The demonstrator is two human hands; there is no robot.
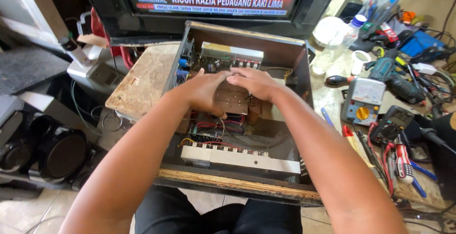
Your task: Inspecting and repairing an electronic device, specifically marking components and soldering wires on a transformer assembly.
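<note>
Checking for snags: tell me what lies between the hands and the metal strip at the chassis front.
In the head view, a tangle of red and black wires fills the stretch between both hands and the metal strip.

The transformer [236,100], a brownish metal block, sits upright in the middle of the open wooden case [285,68], its top and sides mostly covered by the hands. Just behind it in the case stands a circuit board [223,62] with blue capacitors. In front of it lie red and black wires [216,127], then a long silver heatsink [240,159] along the case's front wall.
</note>
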